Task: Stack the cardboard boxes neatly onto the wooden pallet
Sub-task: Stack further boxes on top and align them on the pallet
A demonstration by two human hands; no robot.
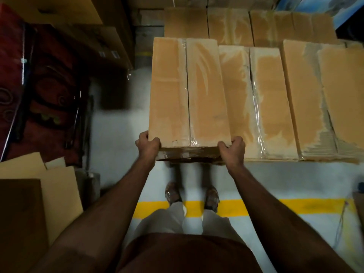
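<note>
Two hands, left hand (147,145) and right hand (232,149), grip a taped, scuffed cardboard box (189,91) by its near corners

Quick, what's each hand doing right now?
Left hand: closed on the cardboard box, near-left corner.
Right hand: closed on its near-right corner.
</note>
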